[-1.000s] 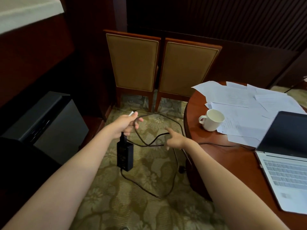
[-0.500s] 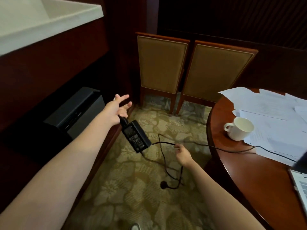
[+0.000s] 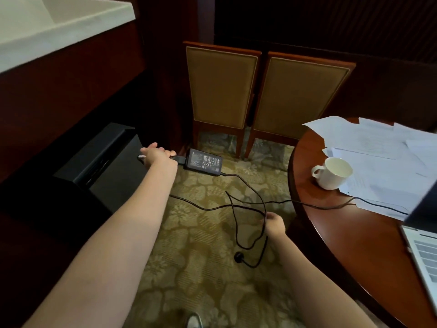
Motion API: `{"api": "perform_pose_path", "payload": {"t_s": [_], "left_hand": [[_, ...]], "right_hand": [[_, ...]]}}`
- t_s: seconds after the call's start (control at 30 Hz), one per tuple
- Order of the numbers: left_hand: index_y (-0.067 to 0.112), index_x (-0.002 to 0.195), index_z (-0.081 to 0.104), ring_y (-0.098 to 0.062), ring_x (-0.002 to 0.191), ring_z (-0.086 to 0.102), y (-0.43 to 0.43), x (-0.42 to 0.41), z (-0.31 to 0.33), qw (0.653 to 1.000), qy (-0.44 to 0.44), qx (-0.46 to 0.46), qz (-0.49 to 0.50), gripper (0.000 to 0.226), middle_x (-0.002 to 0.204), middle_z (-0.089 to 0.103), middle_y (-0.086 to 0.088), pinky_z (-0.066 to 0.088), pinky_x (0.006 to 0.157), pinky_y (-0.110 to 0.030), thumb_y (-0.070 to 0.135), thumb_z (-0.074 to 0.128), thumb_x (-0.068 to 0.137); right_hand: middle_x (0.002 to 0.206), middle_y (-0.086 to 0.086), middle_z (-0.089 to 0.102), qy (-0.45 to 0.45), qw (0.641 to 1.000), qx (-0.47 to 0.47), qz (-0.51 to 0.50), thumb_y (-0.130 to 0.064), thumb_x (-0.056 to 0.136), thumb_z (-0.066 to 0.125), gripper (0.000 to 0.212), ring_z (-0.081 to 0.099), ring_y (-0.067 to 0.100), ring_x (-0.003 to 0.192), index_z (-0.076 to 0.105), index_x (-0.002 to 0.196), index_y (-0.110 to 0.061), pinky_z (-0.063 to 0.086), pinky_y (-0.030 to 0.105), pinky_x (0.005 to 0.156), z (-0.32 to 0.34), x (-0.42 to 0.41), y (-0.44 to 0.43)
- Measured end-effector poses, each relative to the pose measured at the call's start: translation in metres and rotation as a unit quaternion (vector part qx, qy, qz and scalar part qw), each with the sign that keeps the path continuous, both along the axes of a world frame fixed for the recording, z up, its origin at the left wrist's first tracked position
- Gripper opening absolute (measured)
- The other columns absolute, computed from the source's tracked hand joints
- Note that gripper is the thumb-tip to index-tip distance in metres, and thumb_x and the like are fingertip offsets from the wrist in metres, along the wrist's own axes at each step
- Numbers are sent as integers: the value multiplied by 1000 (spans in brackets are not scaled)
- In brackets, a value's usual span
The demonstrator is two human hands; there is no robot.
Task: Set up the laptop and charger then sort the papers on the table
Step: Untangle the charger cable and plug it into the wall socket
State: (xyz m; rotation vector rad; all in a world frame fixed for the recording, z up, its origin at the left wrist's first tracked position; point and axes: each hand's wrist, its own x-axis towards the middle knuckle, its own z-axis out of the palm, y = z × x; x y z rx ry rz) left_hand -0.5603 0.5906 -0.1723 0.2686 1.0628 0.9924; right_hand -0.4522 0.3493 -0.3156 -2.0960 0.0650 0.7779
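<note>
**A:** Cable [image 3: 230,175] is worrying me. The right hand [image 3: 273,224] is pinching its loops at five o'clock of the power brick [image 3: 204,161], and the left hand [image 3: 158,154] is gripping it at the brick's nine o'clock.

**B:** Agreed. It is trailing past the mug [image 3: 332,172] and over the papers [image 3: 378,159] toward the laptop [image 3: 423,252] at the mug's five o'clock. Tugging is risking a tipped mug or dragged sheets.

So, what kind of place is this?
Probably a hotel room or lounge: patterned carpet, two padded chairs by dark wood panelling, a round table with papers and laptop.
</note>
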Motion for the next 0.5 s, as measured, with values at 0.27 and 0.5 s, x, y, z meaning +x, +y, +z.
{"api": "perform_pose_path", "payload": {"t_s": [0.27, 0.5], "left_hand": [[18, 73, 50, -29, 127, 50, -35, 23, -3, 999, -37, -20, 9, 37, 138, 50, -14, 42, 79, -27, 27, 28, 103], [16, 73, 49, -6, 29, 24, -29, 41, 12, 980, -189, -4, 60, 43, 60, 29, 4, 27, 48, -17, 31, 23, 104]], "right_hand": [[133, 24, 48, -43, 993, -112, 15, -5, 95, 43, 36, 46, 37, 124, 39, 130, 4, 41, 35, 95, 26, -2, 3], [129, 19, 53, -85, 917, -293, 257, -3, 93, 43, 33, 52, 33, 120, 52, 124, 2, 44, 34, 96, 32, -10, -24]]}}
